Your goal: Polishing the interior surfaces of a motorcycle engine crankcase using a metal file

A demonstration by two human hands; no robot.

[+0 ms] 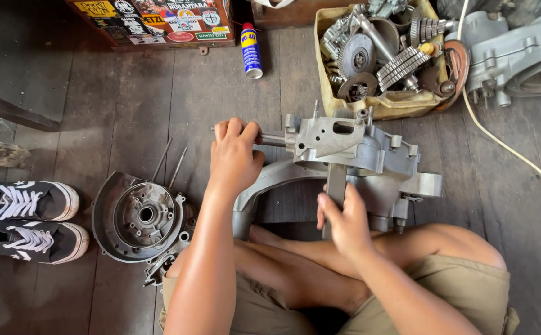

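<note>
Grey metal engine case (369, 155) rests on the floor; left hand (236, 155) is clamped on a rod (273, 139), right hand (345, 220) closed around, apparently, a bar (335, 186).

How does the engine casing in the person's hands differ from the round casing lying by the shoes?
The held casing is angular, stands upright by the crossed legs, gripped by the left hand and right hand. The round casing lies flat on the floor, untouched, dish-shaped with a central hole, and looks darker. Both are grey metal.
</note>
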